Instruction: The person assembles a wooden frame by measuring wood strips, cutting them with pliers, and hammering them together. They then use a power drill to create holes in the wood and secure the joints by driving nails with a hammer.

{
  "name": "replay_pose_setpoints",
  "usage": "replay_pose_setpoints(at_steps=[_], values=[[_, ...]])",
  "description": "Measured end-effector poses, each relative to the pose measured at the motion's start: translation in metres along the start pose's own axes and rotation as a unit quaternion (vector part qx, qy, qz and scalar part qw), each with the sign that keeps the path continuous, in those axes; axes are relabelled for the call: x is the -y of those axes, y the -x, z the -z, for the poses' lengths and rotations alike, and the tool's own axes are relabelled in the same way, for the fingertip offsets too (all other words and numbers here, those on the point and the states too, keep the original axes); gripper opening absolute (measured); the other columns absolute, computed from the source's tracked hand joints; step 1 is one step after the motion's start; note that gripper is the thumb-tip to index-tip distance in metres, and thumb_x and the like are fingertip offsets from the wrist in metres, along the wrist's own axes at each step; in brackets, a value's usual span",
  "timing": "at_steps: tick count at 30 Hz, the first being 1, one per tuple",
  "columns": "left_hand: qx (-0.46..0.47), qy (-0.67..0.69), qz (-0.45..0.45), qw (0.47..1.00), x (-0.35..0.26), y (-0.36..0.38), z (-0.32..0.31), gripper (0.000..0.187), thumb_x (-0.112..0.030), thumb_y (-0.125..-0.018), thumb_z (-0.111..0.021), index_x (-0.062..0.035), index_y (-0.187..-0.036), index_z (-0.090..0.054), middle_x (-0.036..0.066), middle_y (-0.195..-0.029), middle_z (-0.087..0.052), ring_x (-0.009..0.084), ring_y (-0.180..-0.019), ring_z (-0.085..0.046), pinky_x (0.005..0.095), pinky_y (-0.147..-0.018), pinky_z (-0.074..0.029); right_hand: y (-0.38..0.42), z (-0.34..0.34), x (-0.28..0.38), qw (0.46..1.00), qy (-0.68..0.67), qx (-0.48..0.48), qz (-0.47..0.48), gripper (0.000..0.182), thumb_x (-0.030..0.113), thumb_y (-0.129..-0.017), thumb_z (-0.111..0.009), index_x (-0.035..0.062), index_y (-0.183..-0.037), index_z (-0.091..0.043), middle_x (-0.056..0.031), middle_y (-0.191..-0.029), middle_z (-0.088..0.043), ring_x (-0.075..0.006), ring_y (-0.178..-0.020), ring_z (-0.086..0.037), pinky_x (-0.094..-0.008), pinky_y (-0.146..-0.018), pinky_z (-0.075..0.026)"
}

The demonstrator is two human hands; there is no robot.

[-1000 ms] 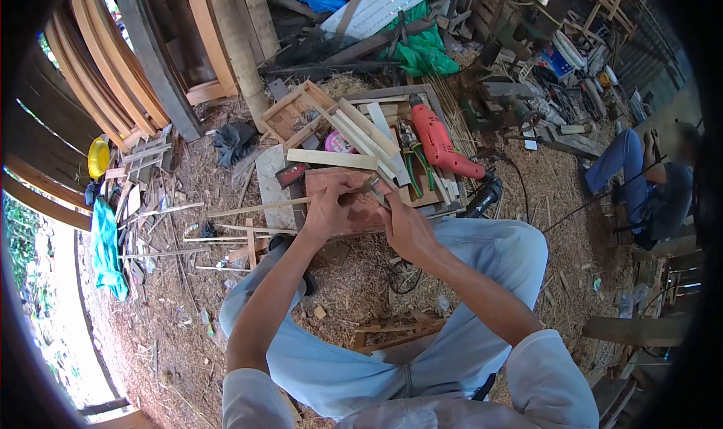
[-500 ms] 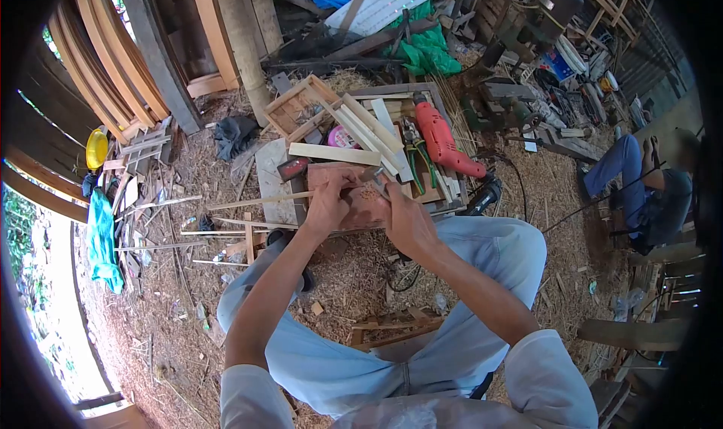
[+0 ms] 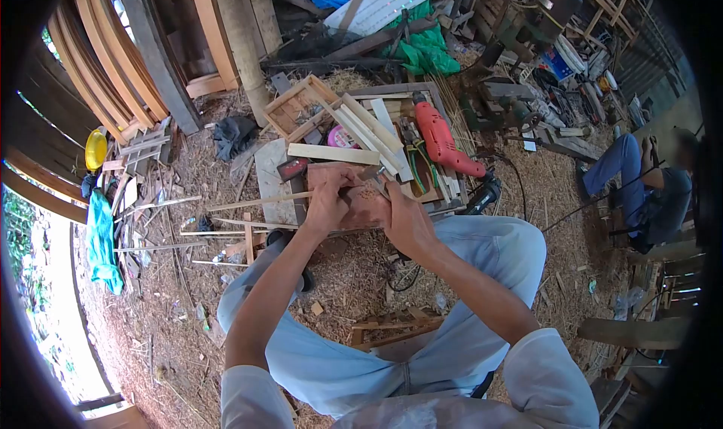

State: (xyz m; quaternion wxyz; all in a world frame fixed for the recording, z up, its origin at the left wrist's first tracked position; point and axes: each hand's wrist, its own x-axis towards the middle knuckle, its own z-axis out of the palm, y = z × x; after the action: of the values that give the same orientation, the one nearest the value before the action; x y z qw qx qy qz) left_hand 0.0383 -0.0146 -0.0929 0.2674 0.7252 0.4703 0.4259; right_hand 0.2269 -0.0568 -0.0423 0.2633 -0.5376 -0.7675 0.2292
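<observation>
While the right hand (image 3: 407, 222) closes around a small metal tool (image 3: 376, 180), its tip is set against the reddish carved wooden panel (image 3: 360, 203) that lies on the low work surface just past the person's knees. Beside it, the left hand (image 3: 329, 203) presses down on the same panel, fingers curled over its upper left part; whether they pinch anything small there cannot be made out. A thin wooden strip (image 3: 260, 201) runs out to the left from under the left hand, across the sawdust-covered ground. Just above the panel lies a pale flat slat (image 3: 334, 154), and more slats fan out diagonally behind it. A red electric drill (image 3: 440, 143) rests to the upper right of the panel, with green-handled pliers (image 3: 416, 165) between the drill and the slats. An open wooden frame (image 3: 297, 109) sits further back on the left. Well apart, on the right edge, another person in blue trousers (image 3: 648, 184) sits on the ground. A yellow bowl (image 3: 96, 150) lies far to the left, near curved planks.
</observation>
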Motion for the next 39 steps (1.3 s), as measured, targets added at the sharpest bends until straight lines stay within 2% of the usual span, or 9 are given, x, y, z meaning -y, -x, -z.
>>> replay_pose_setpoints(at_steps=[14,18,22,25,27,33,35,36,39], values=[[-0.011,0.029,0.011,0.999,-0.003,0.000,-0.004,0.033,0.002,-0.078,-0.063,-0.0039,-0.107,-0.048,0.016,-0.093,-0.068,0.0355,-0.091,-0.066,0.0432,-0.078,-0.052,-0.009,0.014,-0.002,0.998,0.038,0.026,-0.051,0.021,0.014,-0.093,-0.049,-0.0020,-0.106,-0.042,-0.0290,-0.071,-0.061,-0.0484,-0.069,-0.061,-0.0550,-0.060,-0.048],[0.003,-0.051,-0.035,0.998,-0.018,-0.004,0.007,0.029,-0.002,-0.077,-0.064,-0.0054,-0.105,-0.054,0.011,-0.097,-0.065,0.0304,-0.097,-0.061,0.0430,-0.084,-0.048,-0.021,0.031,-0.022,0.984,-0.136,-0.017,-0.112,0.024,0.015,-0.092,-0.054,-0.0024,-0.106,-0.044,-0.0186,-0.070,-0.059,-0.0336,-0.057,-0.060,-0.0437,-0.053,-0.047],[0.004,-0.148,-0.210,0.966,-0.010,-0.010,0.025,0.029,-0.006,-0.074,-0.067,-0.0053,-0.102,-0.061,0.010,-0.102,-0.063,0.0288,-0.100,-0.057,0.0392,-0.087,-0.045,-0.016,0.072,0.014,0.845,-0.474,0.072,-0.238,0.025,0.016,-0.093,-0.055,0.0012,-0.112,-0.047,-0.0052,-0.072,-0.052,-0.0113,-0.047,-0.046,-0.0275,-0.043,-0.040],[-0.043,-0.145,-0.092,0.984,-0.006,-0.006,0.030,0.028,-0.008,-0.075,-0.071,-0.0064,-0.102,-0.066,0.010,-0.094,-0.062,0.0302,-0.092,-0.057,0.0398,-0.081,-0.046,-0.009,0.055,0.003,0.821,-0.469,0.117,-0.303,0.027,0.012,-0.094,-0.054,0.0016,-0.118,-0.046,-0.0040,-0.073,-0.050,-0.0084,-0.043,-0.040,-0.0253,-0.039,-0.036],[-0.059,-0.152,-0.072,0.984,-0.004,-0.004,0.032,0.024,-0.008,-0.075,-0.071,-0.0061,-0.099,-0.068,0.010,-0.094,-0.062,0.0303,-0.090,-0.057,0.0401,-0.080,-0.045,-0.003,0.032,-0.016,0.971,-0.180,0.117,-0.105,0.037,0.017,-0.096,-0.054,0.0037,-0.127,-0.039,-0.0044,-0.074,-0.051,-0.0088,-0.044,-0.041,-0.0243,-0.039,-0.036],[-0.070,-0.198,-0.055,0.976,0.005,0.000,0.034,0.016,-0.009,-0.075,-0.071,-0.0050,-0.090,-0.070,0.009,-0.089,-0.061,0.0302,-0.086,-0.056,0.0405,-0.076,-0.045,0.008,0.041,0.030,0.845,-0.480,0.145,-0.185,0.029,0.017,-0.097,-0.052,0.0018,-0.120,-0.047,-0.0091,-0.076,-0.056,-0.0157,-0.060,-0.059,-0.0312,-0.051,-0.046],[-0.087,-0.186,-0.072,0.976,0.002,-0.004,0.034,0.015,-0.010,-0.075,-0.071,-0.0042,-0.088,-0.070,0.009,-0.086,-0.060,0.0301,-0.085,-0.056,0.0404,-0.075,-0.045,0.012,0.007,0.002,0.992,-0.093,0.045,-0.077,0.029,0.017,-0.097,-0.050,0.0000,-0.120,-0.046,-0.0187,-0.079,-0.060,-0.0304,-0.066,-0.064,-0.0383,-0.060,-0.047],[-0.086,-0.182,-0.064,0.978,0.003,-0.004,0.033,0.014,-0.010,-0.075,-0.071,-0.0037,-0.087,-0.069,0.009,-0.085,-0.059,0.0304,-0.085,-0.056,0.0409,-0.075,-0.045,0.010,0.019,0.021,0.991,-0.087,0.056,-0.091,0.027,0.016,-0.096,-0.050,-0.0012,-0.117,-0.046,-0.0265,-0.082,-0.061,-0.0449,-0.075,-0.062,-0.0436,-0.068,-0.046],[-0.089,-0.178,-0.053,0.979,0.011,-0.007,0.031,0.012,-0.009,-0.074,-0.071,-0.0030,-0.084,-0.069,0.009,-0.084,-0.058,0.0308,-0.086,-0.056,0.0416,-0.074,-0.044,0.010,0.014,0.022,0.992,-0.097,0.038,-0.070,0.024,0.013,-0.095,-0.050,-0.0005,-0.114,-0.046,-0.0296,-0.085,-0.061,-0.0518,-0.082,-0.058,-0.0487,-0.068,-0.045]])
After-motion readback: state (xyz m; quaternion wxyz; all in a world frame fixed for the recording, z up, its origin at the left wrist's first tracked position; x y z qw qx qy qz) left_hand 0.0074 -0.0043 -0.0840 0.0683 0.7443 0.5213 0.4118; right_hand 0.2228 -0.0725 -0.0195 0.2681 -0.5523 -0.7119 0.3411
